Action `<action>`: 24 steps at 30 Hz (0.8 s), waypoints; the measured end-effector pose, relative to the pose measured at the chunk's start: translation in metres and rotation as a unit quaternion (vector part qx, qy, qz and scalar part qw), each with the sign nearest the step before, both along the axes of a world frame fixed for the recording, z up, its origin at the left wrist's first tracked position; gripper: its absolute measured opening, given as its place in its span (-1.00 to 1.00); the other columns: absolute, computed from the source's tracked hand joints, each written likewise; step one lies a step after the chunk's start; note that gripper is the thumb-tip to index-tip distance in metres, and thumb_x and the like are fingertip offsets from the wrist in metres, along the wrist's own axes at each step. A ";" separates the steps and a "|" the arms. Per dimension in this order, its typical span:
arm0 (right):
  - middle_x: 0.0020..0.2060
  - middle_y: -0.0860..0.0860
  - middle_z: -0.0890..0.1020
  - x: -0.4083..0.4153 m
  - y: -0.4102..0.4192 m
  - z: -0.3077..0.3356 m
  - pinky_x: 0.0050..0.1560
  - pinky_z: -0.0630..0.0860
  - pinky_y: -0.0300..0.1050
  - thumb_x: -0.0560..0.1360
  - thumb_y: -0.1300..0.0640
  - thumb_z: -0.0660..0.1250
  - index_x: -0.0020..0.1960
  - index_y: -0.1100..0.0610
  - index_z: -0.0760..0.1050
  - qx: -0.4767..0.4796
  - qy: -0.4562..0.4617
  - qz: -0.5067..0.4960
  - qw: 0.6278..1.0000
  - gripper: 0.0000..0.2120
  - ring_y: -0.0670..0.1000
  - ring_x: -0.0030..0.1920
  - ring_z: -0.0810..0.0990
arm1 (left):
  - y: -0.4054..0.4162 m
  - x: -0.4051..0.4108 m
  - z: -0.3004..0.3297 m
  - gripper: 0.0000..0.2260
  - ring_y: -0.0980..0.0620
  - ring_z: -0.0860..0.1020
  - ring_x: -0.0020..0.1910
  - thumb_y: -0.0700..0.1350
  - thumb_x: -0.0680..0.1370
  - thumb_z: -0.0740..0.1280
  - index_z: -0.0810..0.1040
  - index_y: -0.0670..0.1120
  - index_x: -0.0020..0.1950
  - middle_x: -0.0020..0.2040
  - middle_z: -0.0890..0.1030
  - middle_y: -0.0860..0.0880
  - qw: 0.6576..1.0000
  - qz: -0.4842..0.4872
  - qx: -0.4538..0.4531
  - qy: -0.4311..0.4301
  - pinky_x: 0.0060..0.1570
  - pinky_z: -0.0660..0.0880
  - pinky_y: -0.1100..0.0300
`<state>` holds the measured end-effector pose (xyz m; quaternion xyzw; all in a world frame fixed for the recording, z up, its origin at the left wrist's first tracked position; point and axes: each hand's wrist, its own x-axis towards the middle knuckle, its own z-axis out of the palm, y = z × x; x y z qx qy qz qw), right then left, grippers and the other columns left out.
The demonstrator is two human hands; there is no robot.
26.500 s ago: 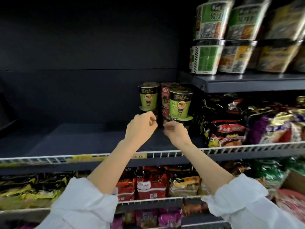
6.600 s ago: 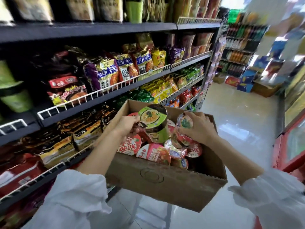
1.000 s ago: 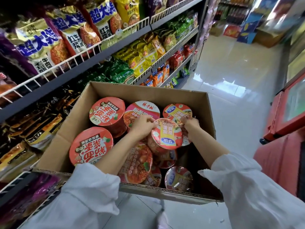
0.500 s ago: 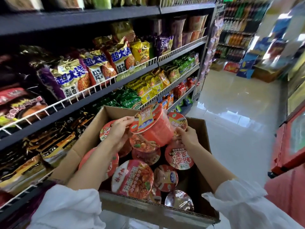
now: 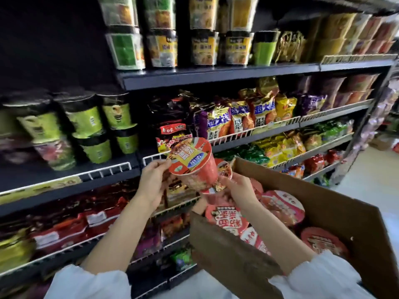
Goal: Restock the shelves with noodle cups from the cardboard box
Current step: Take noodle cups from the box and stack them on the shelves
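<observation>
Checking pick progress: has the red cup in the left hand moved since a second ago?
Yes. The red cup was low inside the box; it is now lifted clear above its rim, toward the shelves.

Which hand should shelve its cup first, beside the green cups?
Left, probably: the left hand holds the red noodle cup nearer the green cups; the right hand is over the cardboard box.

Large white characters 超大袋 on blue bands of the noodle packets (image 5: 240, 119) on the wire-fronted shelf (image 5: 254, 131), red Chinese lettering on cup lids in the cardboard box (image 5: 336, 203), too blurred to read
</observation>
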<state>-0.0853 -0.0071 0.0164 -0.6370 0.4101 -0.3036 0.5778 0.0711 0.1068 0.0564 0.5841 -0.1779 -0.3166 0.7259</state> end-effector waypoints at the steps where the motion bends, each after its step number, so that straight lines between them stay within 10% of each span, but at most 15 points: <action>1: -0.50 0.08 0.56 0.023 0.015 0.002 -0.57 0.32 -0.26 0.56 0.19 0.28 -0.07 0.14 0.51 -0.004 -0.001 0.017 1.000 -0.94 -0.08 -0.62 0.44 | 0.022 0.018 0.003 -0.81 0.14 0.50 -0.29 -0.24 0.59 0.23 0.45 -0.09 -0.23 -0.23 0.59 0.01 1.000 0.012 -0.010 -0.004 -0.31 0.41 0.30; 11: -0.65 0.02 0.50 0.232 0.179 0.012 -0.63 0.26 -0.36 0.58 0.21 0.23 -0.21 0.18 0.45 0.093 -0.047 0.160 0.982 -0.81 -0.10 -0.69 0.39 | 0.213 0.168 0.030 -0.85 0.21 0.53 -0.53 -0.22 0.56 0.31 0.45 -0.11 -0.22 -0.42 0.63 0.06 0.986 0.154 -0.058 -0.032 -0.49 0.46 0.37; 21: -0.69 0.03 0.48 0.394 0.258 0.048 -0.66 0.24 -0.40 0.60 0.24 0.17 -0.19 0.19 0.40 0.189 -0.071 0.258 0.945 -0.81 -0.15 -0.72 0.36 | 0.277 0.288 0.054 -0.40 -0.01 0.45 0.18 0.37 0.50 0.08 0.41 -0.01 0.34 0.19 0.52 0.00 0.965 0.254 0.051 -0.037 0.17 0.31 -0.04; 24: -0.66 0.05 0.49 0.428 0.257 0.055 -0.69 0.25 -0.39 0.59 0.25 0.20 -0.20 0.20 0.40 0.200 -0.078 0.265 0.940 -0.82 -0.13 -0.71 0.36 | 0.274 0.320 0.057 -0.45 -0.11 0.50 0.18 0.41 0.49 0.04 0.48 0.04 0.20 0.12 0.57 -0.05 0.977 0.211 0.029 0.023 0.19 0.36 -0.17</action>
